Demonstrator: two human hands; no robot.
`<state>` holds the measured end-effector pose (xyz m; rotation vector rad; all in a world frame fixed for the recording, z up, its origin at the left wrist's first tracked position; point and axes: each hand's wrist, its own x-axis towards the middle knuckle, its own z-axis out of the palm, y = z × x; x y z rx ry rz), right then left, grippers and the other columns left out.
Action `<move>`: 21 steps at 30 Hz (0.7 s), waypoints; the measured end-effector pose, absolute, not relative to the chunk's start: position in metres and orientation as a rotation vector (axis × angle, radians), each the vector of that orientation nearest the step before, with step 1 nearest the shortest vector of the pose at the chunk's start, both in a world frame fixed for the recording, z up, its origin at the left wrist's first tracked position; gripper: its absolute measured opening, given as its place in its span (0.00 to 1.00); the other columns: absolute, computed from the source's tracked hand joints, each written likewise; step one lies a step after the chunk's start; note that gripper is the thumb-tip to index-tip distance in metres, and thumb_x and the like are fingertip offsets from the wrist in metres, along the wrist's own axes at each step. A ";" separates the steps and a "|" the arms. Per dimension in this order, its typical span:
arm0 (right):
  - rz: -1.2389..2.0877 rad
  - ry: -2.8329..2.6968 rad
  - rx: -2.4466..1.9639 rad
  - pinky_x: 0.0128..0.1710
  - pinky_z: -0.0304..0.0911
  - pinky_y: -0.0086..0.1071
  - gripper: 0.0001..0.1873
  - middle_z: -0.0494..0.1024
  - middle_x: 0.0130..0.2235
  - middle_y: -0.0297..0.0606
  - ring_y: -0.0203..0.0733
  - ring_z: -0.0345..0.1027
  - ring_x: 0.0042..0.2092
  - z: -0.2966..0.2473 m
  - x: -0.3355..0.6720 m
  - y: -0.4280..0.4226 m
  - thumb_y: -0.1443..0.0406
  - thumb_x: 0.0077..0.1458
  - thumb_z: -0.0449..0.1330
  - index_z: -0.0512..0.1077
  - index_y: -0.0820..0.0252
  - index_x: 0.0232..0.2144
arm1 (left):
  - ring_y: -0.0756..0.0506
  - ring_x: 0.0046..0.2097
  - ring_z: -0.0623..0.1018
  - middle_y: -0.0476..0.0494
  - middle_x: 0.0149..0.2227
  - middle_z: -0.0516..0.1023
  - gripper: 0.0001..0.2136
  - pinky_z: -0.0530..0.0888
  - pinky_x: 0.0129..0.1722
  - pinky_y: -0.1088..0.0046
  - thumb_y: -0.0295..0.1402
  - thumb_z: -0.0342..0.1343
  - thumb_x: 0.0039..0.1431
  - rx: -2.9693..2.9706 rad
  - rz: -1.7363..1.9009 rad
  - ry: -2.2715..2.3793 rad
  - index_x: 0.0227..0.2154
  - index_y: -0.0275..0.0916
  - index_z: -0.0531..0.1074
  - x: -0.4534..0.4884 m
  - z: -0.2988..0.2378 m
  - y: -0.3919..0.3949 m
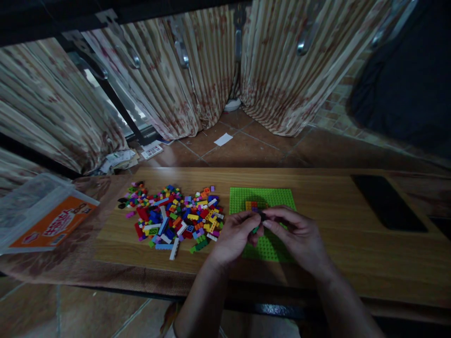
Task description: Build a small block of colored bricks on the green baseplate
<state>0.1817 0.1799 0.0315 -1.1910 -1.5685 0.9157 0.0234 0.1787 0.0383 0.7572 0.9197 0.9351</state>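
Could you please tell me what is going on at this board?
A person is holding small dark and green pieces between the fingers of the left hand and right hand, above a green studded baseplate. Their exact shape is too hidden to tell. A few orange and red bricks sit on the baseplate. Loose colourful bricks lie spread out to its left, and a dark flat panel lies to its right.

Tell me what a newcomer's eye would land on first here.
Probably the loose heap of multicoloured plastic bricks, spread over the left part of the brown wooden tabletop. Next, the bright green studded plastic baseplate to its right, with the bare left hand and bare right hand above it, holding small dark and green pieces.
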 end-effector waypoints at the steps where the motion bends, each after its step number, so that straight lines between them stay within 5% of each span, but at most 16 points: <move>1: 0.893 -1.563 -1.222 0.41 0.70 0.37 0.10 0.80 0.38 0.36 0.42 0.74 0.39 0.029 0.184 0.182 0.58 0.52 0.64 0.78 0.53 0.37 | 0.55 0.21 0.64 0.52 0.21 0.68 0.14 0.61 0.22 0.78 0.44 0.61 0.50 0.759 0.936 0.954 0.26 0.36 0.72 0.024 0.038 0.179; 10: 0.747 -1.400 -1.557 0.45 0.68 0.44 0.18 0.81 0.41 0.42 0.46 0.74 0.42 -0.010 0.206 0.208 0.52 0.50 0.63 0.78 0.57 0.38 | 0.53 0.20 0.65 0.53 0.21 0.71 0.14 0.62 0.21 0.77 0.40 0.56 0.54 0.828 1.076 1.408 0.40 0.36 0.73 0.014 0.032 0.185; 21: 0.759 -1.561 -1.548 0.42 0.67 0.41 0.14 0.79 0.39 0.39 0.45 0.73 0.41 -0.016 0.205 0.219 0.54 0.49 0.63 0.79 0.55 0.36 | 0.50 0.20 0.66 0.51 0.20 0.74 0.20 0.61 0.24 0.74 0.38 0.58 0.54 0.955 0.941 1.445 0.50 0.37 0.72 0.015 0.019 0.179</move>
